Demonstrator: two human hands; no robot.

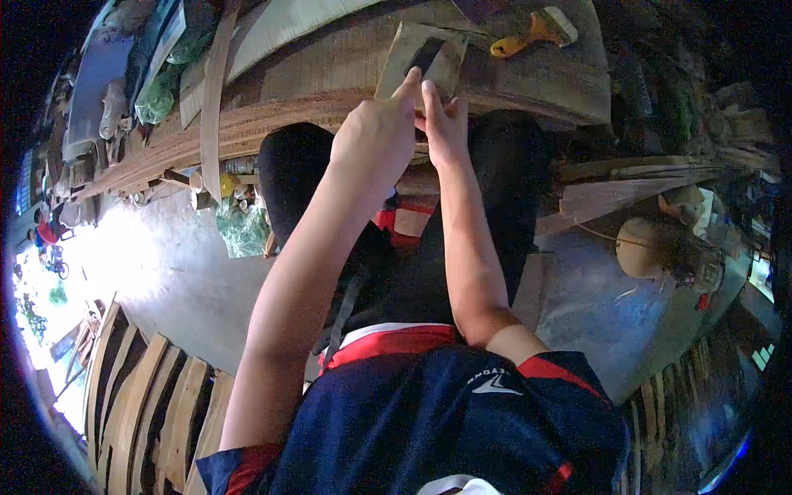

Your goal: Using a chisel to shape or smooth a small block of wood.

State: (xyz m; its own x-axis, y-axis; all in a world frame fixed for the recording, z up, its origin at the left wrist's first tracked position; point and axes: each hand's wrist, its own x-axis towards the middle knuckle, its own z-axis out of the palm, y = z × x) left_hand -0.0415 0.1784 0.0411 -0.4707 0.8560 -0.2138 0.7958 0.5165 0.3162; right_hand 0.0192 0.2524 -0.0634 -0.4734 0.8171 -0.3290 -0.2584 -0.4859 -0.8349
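Observation:
A dark, flat, narrow blade lies aslant on a pale, worn, roughly rectangular slab on the bench. My left hand has its index finger stretched along the blade's near end, pressing on it, with the other fingers curled in. Close beside it, my right hand points a fingertip at the same near end, and its other fingers bend over the slab's lower edge. Both hands seem to grip the blade together; their undersides and the blade's near end are hidden.
A brush with a yellow-orange handle lies on the thick wooden bench, right of the slab. Long boards and plastic bags crowd the left. My knees are under the bench edge. Slatted wood stands behind at lower left.

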